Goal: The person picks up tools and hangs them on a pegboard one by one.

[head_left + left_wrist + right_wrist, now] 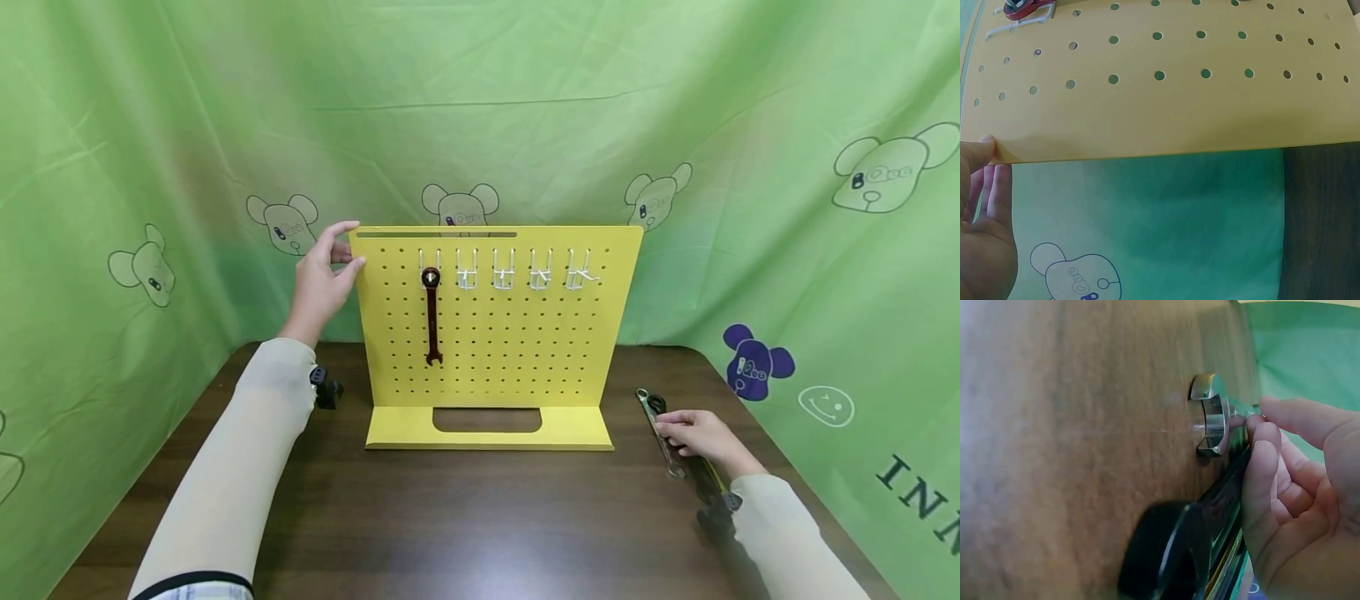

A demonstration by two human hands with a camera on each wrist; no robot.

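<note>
A yellow pegboard stands upright on the table, and my left hand grips its upper left edge, thumb in front. A dark reddish wrench hangs from the leftmost white hook. At the right, my right hand pinches the shaft of a silver wrench lying on the table. In the right wrist view the silver open end points away from the fingers, and a black wrench lies close beside it. In the left wrist view my left thumb lies on the board's face.
Several white hooks sit in a row along the board's upper part, to the right of the hanging wrench. Beside the right hand, a black ring end shows on the wooden table. Green printed cloth surrounds the table's back and sides.
</note>
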